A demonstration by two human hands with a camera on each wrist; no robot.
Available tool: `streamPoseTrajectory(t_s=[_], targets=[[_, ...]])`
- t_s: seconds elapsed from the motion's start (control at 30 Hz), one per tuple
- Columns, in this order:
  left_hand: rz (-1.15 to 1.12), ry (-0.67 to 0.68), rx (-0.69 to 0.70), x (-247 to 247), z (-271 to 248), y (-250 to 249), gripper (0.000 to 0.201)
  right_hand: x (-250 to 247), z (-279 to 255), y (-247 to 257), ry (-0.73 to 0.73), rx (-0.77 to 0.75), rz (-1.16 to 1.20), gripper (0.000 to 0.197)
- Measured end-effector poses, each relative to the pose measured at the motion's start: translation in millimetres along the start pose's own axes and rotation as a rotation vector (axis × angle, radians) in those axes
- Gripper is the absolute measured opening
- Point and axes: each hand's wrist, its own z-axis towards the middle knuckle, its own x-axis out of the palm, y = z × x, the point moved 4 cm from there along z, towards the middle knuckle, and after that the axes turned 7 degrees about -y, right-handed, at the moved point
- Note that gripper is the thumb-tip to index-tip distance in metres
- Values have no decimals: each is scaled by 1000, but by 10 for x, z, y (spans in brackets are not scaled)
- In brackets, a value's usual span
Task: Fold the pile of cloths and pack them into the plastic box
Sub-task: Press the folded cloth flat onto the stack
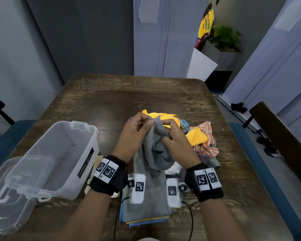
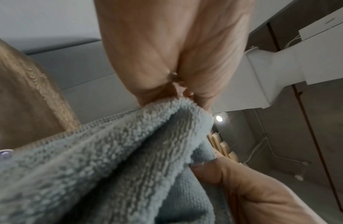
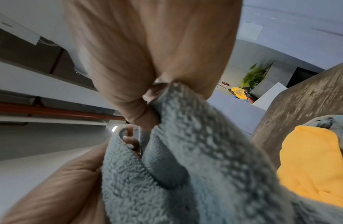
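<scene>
Fingers (image 1: 142, 119) of the left hand (image 1: 136, 131) curl inward and, with the thumb, pinch an upper edge of the grey cloth (image 1: 156, 152). Just to their right, the right hand (image 1: 175, 137) grips the same cloth with its fingertips bunched tight on a fold. The cloth hangs crumpled between the two hands, above the table (image 1: 129, 94).

At far left lies the lid (image 1: 5, 211), then the open plastic box (image 1: 63, 173), with nothing visible inside. Below the hands is a folded stack (image 1: 146, 211), and to their right the unfolded pile (image 1: 197, 136), with yellow and pink-checked pieces uppermost.

The two grips sit close together, and neither looks to be on a corner. If the hands draw apart from here, I judge the cloth would open skewed and fold lopsided. The looped fabric is soft and thick, so a thin pinch could slip. The dangling tail reaches toward the stack and might ruffle its top layer, and the far side could snag the yellow piece.

Both wrist views show only fabric jammed against fingertips, so the corners cannot be found. The wrist cameras (image 1: 138, 187) cover part of the stack. Only blue and yellow edges show beneath its grey top, so its count is unclear. The right hand hides the pile's near side.
</scene>
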Motion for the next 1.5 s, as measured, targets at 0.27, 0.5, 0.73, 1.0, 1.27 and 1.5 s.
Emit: streamPoseTrajectory(t_s=[0.27, 0.5, 0.73, 1.0, 1.27, 1.5], targets=[[-7, -62, 2, -63, -86, 70, 4, 55, -30, -11, 46, -101, 2, 59], [-75, -79, -22, -145, -17, 189, 23, 65, -5, -17, 105, -140, 6, 60], [23, 21, -47, -142, -22, 180, 18, -18, 85, -75, 167, -134, -103, 58], [203, -131, 85, -284, 131, 130, 7, -54, 201, -15, 201, -106, -334, 51], [328, -239, 207, -630, 314, -151, 4, -382, 310, 94, 281, 41, -313, 36], [214, -379, 263, -663, 381, -353, 17, -432, 305, 345, 149, -64, 100, 34]])
